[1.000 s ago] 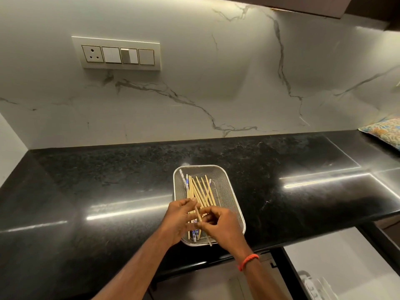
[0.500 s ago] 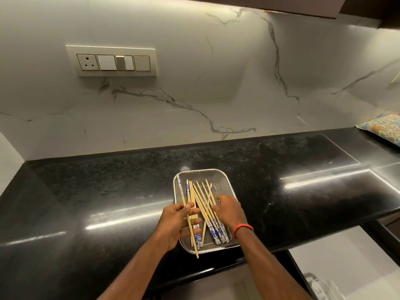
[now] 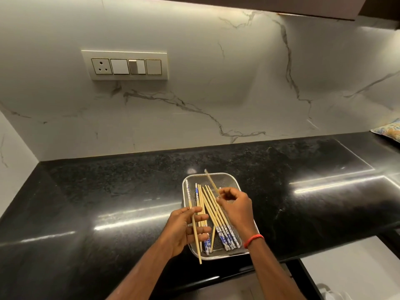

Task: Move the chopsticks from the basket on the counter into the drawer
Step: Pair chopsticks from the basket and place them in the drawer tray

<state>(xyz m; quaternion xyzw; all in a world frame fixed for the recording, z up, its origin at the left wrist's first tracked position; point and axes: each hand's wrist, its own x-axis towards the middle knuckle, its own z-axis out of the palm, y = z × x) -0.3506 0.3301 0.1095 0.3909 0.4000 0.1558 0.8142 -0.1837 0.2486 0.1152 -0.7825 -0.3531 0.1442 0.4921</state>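
The chopsticks (image 3: 213,215) lie mostly in the mesh basket (image 3: 229,179) on the black counter (image 3: 108,191), blue-patterned ends toward the near rim. The left hand (image 3: 184,229) grips one stick against its fingers, its tip hanging past the basket's near edge. The right hand (image 3: 237,206) pinches another, blurred, raised and angled over the far rim. A red band (image 3: 253,239) circles the right wrist.

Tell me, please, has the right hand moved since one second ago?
Yes. The right hand has gone from the basket's near edge toward its far right side, with one chopstick lifted in its grip.
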